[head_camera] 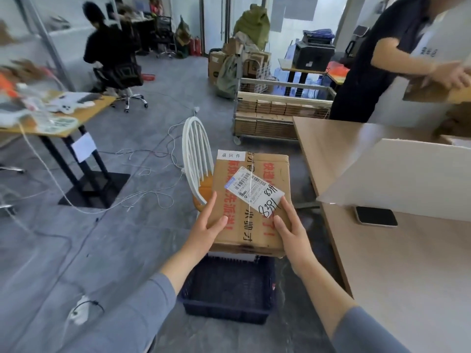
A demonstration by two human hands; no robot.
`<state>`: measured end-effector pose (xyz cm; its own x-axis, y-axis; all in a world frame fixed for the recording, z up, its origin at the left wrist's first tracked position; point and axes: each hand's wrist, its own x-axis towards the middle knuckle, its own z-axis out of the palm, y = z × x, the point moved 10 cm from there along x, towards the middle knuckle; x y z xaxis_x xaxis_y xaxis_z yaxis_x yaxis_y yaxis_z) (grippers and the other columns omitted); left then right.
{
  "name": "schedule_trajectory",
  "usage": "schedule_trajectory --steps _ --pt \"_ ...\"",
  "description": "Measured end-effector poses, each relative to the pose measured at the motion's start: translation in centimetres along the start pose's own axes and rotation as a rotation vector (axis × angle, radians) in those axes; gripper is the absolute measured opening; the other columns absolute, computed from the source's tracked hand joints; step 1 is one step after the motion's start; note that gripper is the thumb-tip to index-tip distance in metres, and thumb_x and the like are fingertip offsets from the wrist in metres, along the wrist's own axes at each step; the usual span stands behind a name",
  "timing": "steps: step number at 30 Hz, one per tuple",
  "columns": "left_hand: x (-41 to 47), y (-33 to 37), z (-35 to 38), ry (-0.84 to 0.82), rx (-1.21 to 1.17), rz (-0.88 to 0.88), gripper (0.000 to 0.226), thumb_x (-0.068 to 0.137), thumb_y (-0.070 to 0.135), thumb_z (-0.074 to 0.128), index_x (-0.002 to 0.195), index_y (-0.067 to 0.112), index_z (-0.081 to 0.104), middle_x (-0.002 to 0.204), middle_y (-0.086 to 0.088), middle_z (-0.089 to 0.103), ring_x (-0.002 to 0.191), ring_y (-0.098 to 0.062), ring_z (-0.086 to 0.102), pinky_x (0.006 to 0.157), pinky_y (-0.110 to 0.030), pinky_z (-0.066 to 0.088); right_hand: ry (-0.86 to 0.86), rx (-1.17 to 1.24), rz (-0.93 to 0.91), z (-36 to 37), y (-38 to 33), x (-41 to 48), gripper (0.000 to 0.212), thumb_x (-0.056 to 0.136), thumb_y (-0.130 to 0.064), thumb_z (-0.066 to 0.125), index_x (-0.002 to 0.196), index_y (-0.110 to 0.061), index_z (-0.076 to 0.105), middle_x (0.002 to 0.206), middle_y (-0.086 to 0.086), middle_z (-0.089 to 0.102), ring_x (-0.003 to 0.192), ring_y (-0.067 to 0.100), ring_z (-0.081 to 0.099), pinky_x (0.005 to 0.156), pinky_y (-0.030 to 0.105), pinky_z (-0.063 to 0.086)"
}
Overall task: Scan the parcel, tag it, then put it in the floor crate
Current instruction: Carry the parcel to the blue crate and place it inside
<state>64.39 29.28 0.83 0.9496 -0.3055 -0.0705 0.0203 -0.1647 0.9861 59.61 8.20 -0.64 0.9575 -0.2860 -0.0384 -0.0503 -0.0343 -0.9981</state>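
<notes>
**Holding the parcel (251,200) above the crate (229,309)**

Gripped at near corners by left hand (207,225) and right hand (290,230), thumbs on top, fingers probably underneath. Stiff, slightly crushed cardboard, likely light; best held by opposite edges, clear of the label (254,191).

Head-worn wide-angle cam; faces fwd/down; close over hands (207,226).

Parcel (252,212) held between both hands, over dark floor crate (229,291) that sits below wrists. Left hand (207,222) grips parcel's left edge, thumb on top face. Right hand (290,230) grips right edge, forefinger touching white barcode label (254,191) bearing handwritten digits. Small white tag (231,155) on far corner, beyond left fingertips. White chair (197,154) beyond left hand. Phone (376,216) on table (407,263), right of right hand.
</notes>
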Motion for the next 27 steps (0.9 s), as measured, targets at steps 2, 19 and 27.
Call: schedule_trajectory --steps 2,19,27 --pt "0.6 -0.7 0.0 0.019 0.002 -0.020 0.067 0.093 0.031 0.056 0.142 0.055 0.018 0.155 0.016 0.027 0.142 -0.007 0.026 0.118 -0.037 0.024 -0.020 -0.009 0.010 0.1 0.8 1.2 0.048 0.096 -0.033 0.053 0.132 -0.061 0.039 0.156 -0.010 0.030 0.138 0.017 0.039 0.106 0.046 0.045" --pt "4.7 -8.1 1.2 0.071 -0.049 -0.181 0.065 0.094 0.025 0.056 0.137 0.059 0.021 0.151 0.016 0.035 0.116 0.015 0.047 0.107 -0.026 0.036 -0.122 -0.041 0.137 0.9 8.6 6.1 0.049 0.088 -0.047 0.053 0.130 -0.067 0.035 0.155 -0.012 0.030 0.145 0.015 0.027 0.111 0.051 0.037" --pt "6.5 -17.7 1.8 -0.002 0.007 -0.339 0.069 0.095 0.025 0.055 0.148 0.046 0.016 0.124 0.040 0.043 0.113 0.021 0.046 0.095 -0.011 0.037 -0.095 -0.044 0.278 1.6 17.7 6.6 0.052 0.086 -0.049 0.054 0.132 -0.064 0.036 0.155 -0.013 0.032 0.146 0.014 0.025 0.113 0.049 0.034"
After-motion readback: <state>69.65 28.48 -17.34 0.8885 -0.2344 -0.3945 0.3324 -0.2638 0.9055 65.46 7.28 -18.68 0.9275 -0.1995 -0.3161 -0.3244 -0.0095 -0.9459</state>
